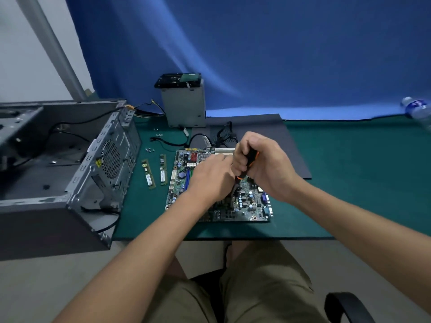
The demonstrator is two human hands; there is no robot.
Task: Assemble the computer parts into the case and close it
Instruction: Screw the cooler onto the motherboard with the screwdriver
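The right hand (258,164) is closed tight around the screwdriver (251,157). The tool points down at the middle of the board (247,201). The left hand (210,176) reaches in next to the tool, low down near its tip. Its fingertips are hidden, so I cannot tell if they pinch something or just touch.

The board lies flat on the green mat (349,183), not in the case (93,159). The case sits open to the left. Two memory sticks (149,174) lie on the mat between the case and the board. A few small screws (149,149) lie just behind them.

I think the job here is turning a screw on the board. To do it well, hold the tool straight up, not leaning. Push down gently and turn slowly. The left hand should guide the tip so it does not slip. A slip could scratch the small parts all around. Stop turning when the screw feels snug.
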